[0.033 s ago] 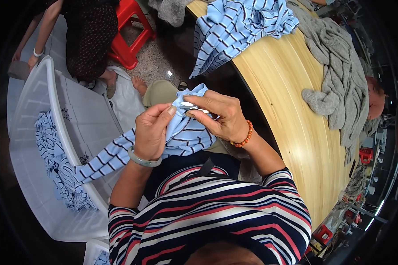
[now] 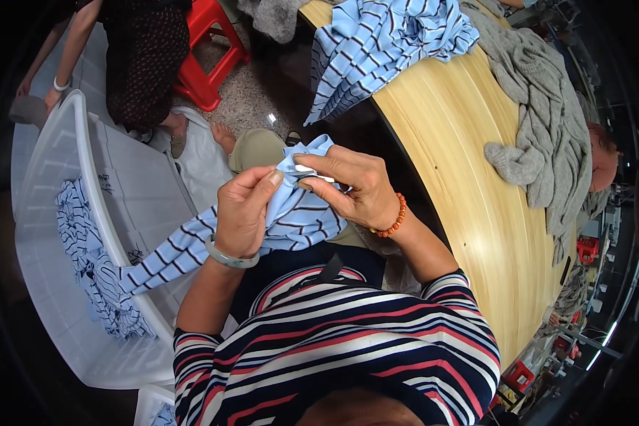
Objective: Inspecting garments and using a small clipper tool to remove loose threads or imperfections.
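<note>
A light-blue garment with dark and white stripes [image 2: 307,226] lies across my lap, and its plain blue edge is gathered up between my hands. My left hand [image 2: 245,209] is closed, pinching that edge between thumb and forefinger. In my right hand [image 2: 358,181] is a small white and grey tool that looks like thread snips [image 2: 307,170], gripped between thumb and fingers. Its tip lies against the blue fabric; the rest is hidden in my palm. One striped end of the garment reaches left to the rim of a white plastic bin [image 2: 96,163].
Striped garments [image 2: 96,263] fill part of the bin. On the wooden table [image 2: 468,213] to my right lie another striped garment [image 2: 390,53] and grey knitted garments [image 2: 547,142]. A red stool [image 2: 209,60] and another person [image 2: 145,64] are at the upper left.
The small tool in my right hand has tilted very slightly against the fabric. At the upper left, the other person's hand has shifted a little. My left hand holds its place.
</note>
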Demonstrator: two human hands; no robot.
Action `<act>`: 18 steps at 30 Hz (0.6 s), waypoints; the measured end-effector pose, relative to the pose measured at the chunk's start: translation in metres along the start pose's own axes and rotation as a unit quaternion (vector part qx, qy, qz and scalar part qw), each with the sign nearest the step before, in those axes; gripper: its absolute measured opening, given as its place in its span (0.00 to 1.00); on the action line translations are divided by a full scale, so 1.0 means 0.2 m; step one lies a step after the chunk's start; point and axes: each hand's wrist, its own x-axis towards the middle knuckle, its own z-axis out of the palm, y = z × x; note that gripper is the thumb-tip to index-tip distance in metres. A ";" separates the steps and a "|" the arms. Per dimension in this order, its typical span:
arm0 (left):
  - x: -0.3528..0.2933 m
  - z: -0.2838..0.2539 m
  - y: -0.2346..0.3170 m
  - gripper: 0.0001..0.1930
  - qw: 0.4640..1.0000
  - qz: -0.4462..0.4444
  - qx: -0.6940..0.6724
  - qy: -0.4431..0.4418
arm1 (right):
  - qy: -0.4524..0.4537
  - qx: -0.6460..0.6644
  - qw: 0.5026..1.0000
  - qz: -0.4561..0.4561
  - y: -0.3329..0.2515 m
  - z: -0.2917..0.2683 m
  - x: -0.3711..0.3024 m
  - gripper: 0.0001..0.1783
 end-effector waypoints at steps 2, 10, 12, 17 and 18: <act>0.00 -0.01 -0.01 0.10 1.000 0.007 0.012 0.006 | -0.014 -0.017 1.000 -0.001 -0.01 -0.01 0.01 0.18; -0.01 -0.02 0.00 0.11 0.996 0.010 0.085 -0.011 | -0.033 -0.019 0.999 -0.032 0.03 -0.05 0.00 0.17; -0.01 -0.01 0.01 0.09 0.999 0.003 0.053 0.008 | -0.035 -0.013 0.999 -0.010 0.01 -0.06 0.00 0.16; 0.00 -0.03 0.00 0.11 0.998 -0.008 0.063 -0.011 | -0.064 -0.032 0.997 -0.017 0.00 -0.06 0.03 0.16; 0.00 -0.03 0.01 0.11 0.998 -0.010 0.063 -0.010 | -0.061 -0.027 0.997 -0.034 0.02 -0.05 0.03 0.15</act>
